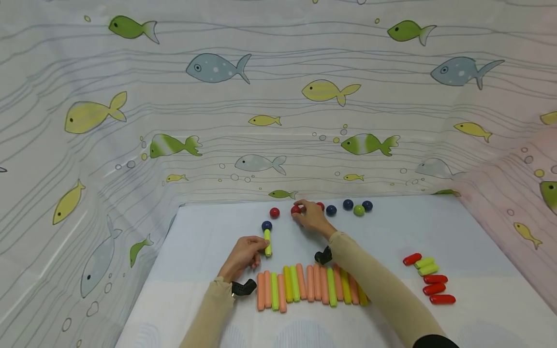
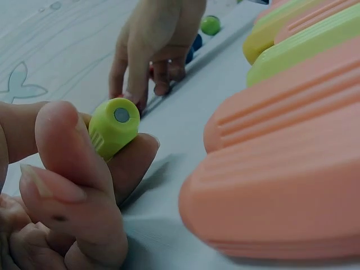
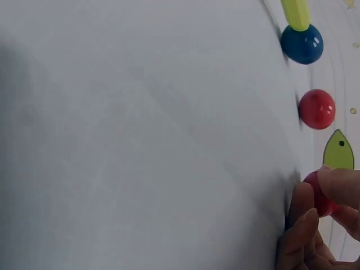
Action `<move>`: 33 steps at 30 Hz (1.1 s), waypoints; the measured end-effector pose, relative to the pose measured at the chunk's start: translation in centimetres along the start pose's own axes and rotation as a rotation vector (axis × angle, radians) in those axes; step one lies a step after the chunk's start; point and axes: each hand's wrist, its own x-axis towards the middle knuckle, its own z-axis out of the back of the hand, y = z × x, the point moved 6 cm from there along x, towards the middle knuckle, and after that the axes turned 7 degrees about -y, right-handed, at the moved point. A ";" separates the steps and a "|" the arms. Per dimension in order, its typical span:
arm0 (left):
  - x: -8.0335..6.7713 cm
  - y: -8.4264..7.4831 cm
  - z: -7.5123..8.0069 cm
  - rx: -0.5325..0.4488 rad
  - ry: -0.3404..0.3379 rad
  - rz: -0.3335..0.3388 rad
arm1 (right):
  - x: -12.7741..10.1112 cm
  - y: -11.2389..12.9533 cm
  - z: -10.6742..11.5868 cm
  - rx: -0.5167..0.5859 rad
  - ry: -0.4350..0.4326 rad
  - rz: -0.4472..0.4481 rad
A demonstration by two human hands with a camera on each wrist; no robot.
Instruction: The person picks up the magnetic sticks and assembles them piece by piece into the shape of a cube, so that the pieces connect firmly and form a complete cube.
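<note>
Fish-print sheeting backs a pale table, where, with twelve at the far edge, the left hand pinches a green stick between thumb and finger, a blue ball at its twelve o'clock end. At two o'clock from there, the right hand is closed down to a red ball between its fingertips, with a second red ball near it at nine. Long sticks lie in a row at six o'clock from the right hand, and short pieces at four.
</note>
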 end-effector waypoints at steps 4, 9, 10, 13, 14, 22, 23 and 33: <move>0.0 -0.1 0.1 0.002 0.004 -0.010 | 0.0 0.0 0.0 -0.026 0.006 0.015; 0.1 0.0 0.2 -0.012 0.004 0.007 | -1.0 0.7 0.9 -0.074 -0.032 0.023; 0.1 0.1 0.3 -0.016 0.001 0.011 | -1.4 1.2 1.1 -0.079 -0.050 0.035; 0.0 0.1 0.5 -0.025 -0.004 0.017 | -3.0 3.0 1.6 -0.103 -0.045 0.101; 0.1 0.2 0.5 -0.029 -0.005 0.020 | -3.7 3.7 1.6 -0.118 -0.012 0.132; -0.1 -0.1 0.6 -0.028 -0.012 0.028 | -10.5 6.7 -1.0 -0.307 0.537 0.227; -0.1 -0.1 0.6 -0.027 -0.016 0.026 | -11.0 6.7 -1.3 -0.332 0.552 0.225; -0.3 0.0 0.3 -0.016 -0.018 0.015 | -11.4 6.4 -2.2 -0.316 0.575 0.154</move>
